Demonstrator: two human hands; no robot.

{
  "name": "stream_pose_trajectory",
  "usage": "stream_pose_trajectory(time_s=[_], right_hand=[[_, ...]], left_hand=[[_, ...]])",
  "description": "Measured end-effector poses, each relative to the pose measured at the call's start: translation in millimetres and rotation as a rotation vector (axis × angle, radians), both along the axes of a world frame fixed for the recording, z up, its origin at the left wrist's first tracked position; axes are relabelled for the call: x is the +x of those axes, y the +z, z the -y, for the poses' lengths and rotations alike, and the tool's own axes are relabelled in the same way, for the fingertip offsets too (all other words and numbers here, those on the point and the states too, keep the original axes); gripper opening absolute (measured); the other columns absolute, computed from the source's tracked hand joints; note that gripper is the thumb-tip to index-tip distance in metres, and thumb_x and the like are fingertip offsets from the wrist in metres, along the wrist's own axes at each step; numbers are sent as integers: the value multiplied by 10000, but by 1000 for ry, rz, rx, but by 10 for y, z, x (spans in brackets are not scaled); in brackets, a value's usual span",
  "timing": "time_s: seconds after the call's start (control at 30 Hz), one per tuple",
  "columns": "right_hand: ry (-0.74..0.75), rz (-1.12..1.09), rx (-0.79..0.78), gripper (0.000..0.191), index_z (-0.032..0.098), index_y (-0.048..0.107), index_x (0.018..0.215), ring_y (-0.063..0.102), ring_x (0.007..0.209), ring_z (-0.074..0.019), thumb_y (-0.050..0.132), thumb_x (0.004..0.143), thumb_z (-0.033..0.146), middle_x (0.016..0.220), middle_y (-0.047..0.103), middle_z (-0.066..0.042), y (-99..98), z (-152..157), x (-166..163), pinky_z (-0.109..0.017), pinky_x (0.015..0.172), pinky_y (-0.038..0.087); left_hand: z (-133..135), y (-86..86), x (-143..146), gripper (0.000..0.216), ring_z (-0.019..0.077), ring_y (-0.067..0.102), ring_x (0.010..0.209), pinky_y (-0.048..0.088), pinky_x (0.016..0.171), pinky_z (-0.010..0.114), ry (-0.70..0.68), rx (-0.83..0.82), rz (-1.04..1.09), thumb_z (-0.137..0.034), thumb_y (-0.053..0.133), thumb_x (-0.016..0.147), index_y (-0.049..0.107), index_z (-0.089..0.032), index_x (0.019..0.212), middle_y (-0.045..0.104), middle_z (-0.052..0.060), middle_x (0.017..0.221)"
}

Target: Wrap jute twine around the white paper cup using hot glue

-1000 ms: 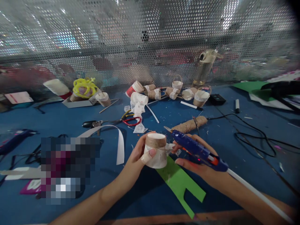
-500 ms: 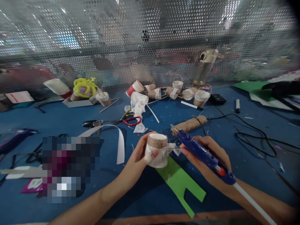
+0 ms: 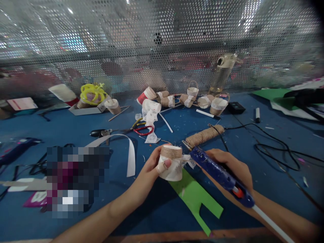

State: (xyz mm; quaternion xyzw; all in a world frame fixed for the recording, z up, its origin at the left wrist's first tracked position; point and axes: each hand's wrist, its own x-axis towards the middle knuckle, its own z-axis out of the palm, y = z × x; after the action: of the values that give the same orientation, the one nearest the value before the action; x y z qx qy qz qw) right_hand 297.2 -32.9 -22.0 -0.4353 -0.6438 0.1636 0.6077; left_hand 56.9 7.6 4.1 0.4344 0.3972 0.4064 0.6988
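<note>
My left hand [image 3: 153, 164] is closed round a small paper cup [image 3: 172, 170], its thumb pressed on the near side. Brown twine circles the cup's upper part, and a strip of white lace [image 3: 189, 160] sticks out from its right side. My right hand [image 3: 235, 168] grips a blue hot glue gun [image 3: 212, 167] with a white glue stick [image 3: 272, 222] running out of its back end. The gun's nozzle points at the upper right of the cup, a little apart from it. A green cut-out sheet [image 3: 194, 195] lies under the cup on the blue table.
Behind the gun lies a roll of twine [image 3: 206, 135]. Red-handled scissors [image 3: 143, 130], lace scraps [image 3: 151, 122] and a curved white strip [image 3: 131, 157] are further left. Several twine-wrapped cups [image 3: 219, 105] and a bottle [image 3: 221, 76] stand along the perforated screen [image 3: 121, 40]. Black cable [image 3: 273, 148] loops at right.
The glue gun's nozzle has moved slightly left and down, nearer the cup's rim. My right fingers have drawn back from the lace strip. My left hand keeps its hold on the cup.
</note>
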Motion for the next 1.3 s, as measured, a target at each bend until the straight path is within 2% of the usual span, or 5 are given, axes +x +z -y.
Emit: stream_pose_trajectory(time_s=[0.37,0.6,0.83,1.03,1.3], right_hand=[[184,121,219,526,289,676,1341,846,1010,-308,753,877,54,1138,856,-89,78,-76,224,-401,856,711],[268,162,224,447,311,701,1361,870,937,-294,731,951,136,1104,880,-79,198,-128,296,-382,791,732],[298,192,128,559,355,662,1450,846,1096,-291,731,946,124,1270,853,-57,142,-65,364,-390,930,704],[94,82,17,513,360,675,1212,840,964,-254,766,840,18,1098,862,11,146,30,124,-348,865,680],[4,34,-241,198,305,707,915,778,682,-181,879,858,224,830,820,43,345,-29,-37,-266,632,629]], left_hand=[[-27,-23,1,637,356,641,1317,477,1076,418,-22,2,-3,-528,857,885,649,-241,1415,748,105,1366],[-19,-43,-8,640,361,623,1337,465,1092,430,-33,16,-13,-536,855,882,643,-248,1413,717,105,1436],[-25,-9,-6,692,367,609,1352,463,1091,439,-38,-2,-18,-575,854,867,626,-240,1428,715,114,1438],[-17,7,-6,676,366,618,1350,459,1094,436,-20,-23,-10,-576,865,851,646,-244,1398,727,111,1432],[-9,33,-4,636,346,632,1331,478,1045,390,-3,-58,-5,-558,874,848,672,-272,1379,754,78,1391]])
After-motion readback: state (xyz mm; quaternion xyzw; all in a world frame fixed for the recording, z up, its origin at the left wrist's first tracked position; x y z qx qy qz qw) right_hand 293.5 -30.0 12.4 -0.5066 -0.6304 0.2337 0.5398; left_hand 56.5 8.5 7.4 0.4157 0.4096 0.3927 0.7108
